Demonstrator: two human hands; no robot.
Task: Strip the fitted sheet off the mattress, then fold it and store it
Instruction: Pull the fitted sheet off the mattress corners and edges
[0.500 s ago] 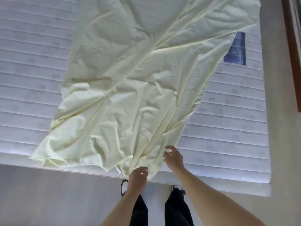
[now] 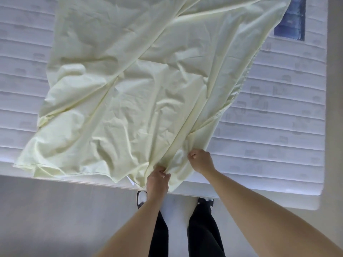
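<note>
Head view: left hand [image 2: 157, 179] and right hand [image 2: 201, 161] each pinch the near corner of the fitted sheet [image 2: 133, 86]; pale yellow, creased, spread slantwise on the bare quilted mattress [image 2: 278, 127]; blue label [image 2: 291, 21] beyond.

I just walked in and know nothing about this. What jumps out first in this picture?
A big pale yellow sheet, rumpled and creased, lies spread at a slant over the bare white quilted mattress. At the near edge of the mattress, the left hand and the right hand each grip the sheet's nearest corner, bunching the cloth. A dark blue label shows on the mattress at the upper right, partly under the sheet.
</note>
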